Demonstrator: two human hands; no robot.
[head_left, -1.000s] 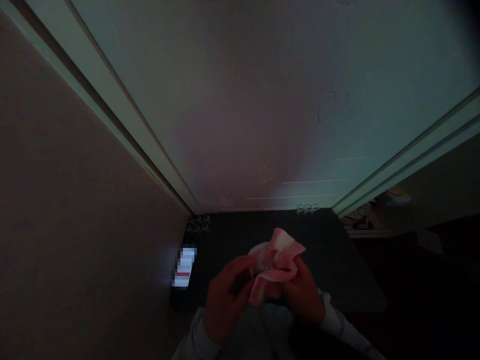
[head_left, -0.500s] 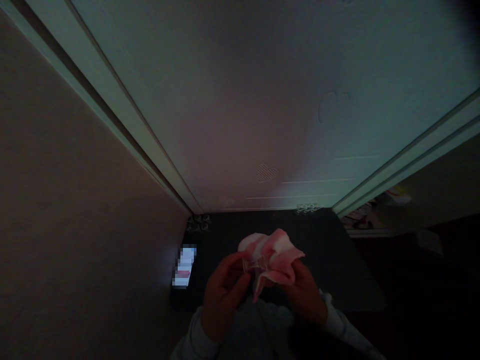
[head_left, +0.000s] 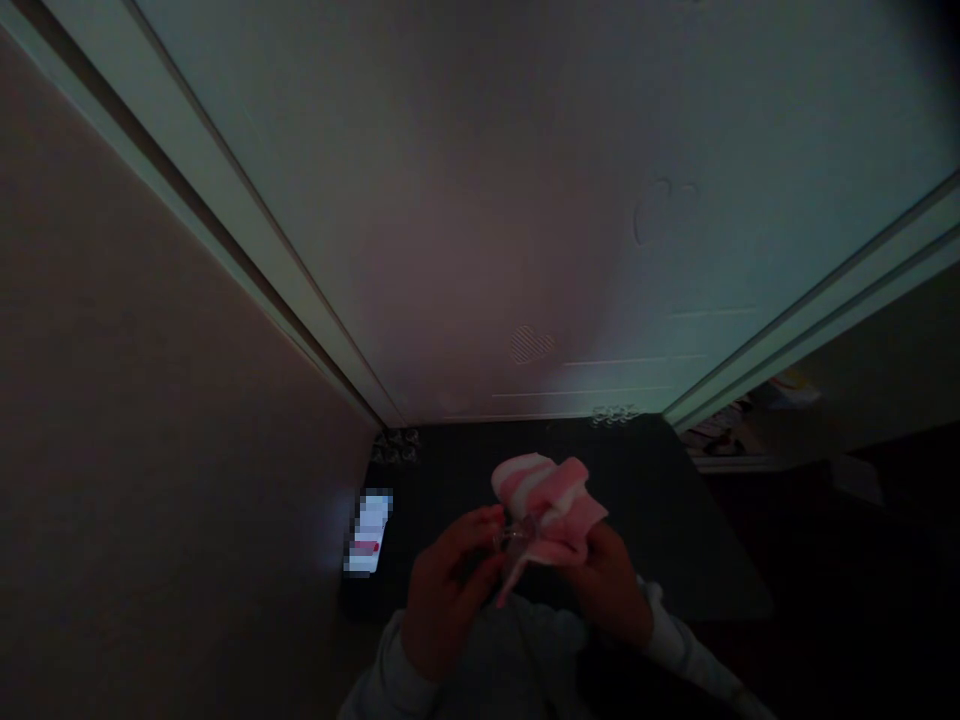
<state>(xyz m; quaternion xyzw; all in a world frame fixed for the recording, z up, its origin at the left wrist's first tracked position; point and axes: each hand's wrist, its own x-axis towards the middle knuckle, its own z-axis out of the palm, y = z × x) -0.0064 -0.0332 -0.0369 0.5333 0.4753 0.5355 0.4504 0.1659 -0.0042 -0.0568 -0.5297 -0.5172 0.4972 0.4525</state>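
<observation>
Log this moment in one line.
Left hand: holds small clear object | Right hand: holds pink-white cloth against it | Dark table: clear items along far side, lit screen left

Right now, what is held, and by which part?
The left hand holds a clear object by its left end; the right hand, pink cloth by its right side.

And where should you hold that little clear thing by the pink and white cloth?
Probably by the end nearest the left hand, coming from the left, thumb and finger on opposite sides. That end of the clear thing sticks out from the pink and white cloth, which crowds its other end. It's too dark to tell its exact shape.
</observation>
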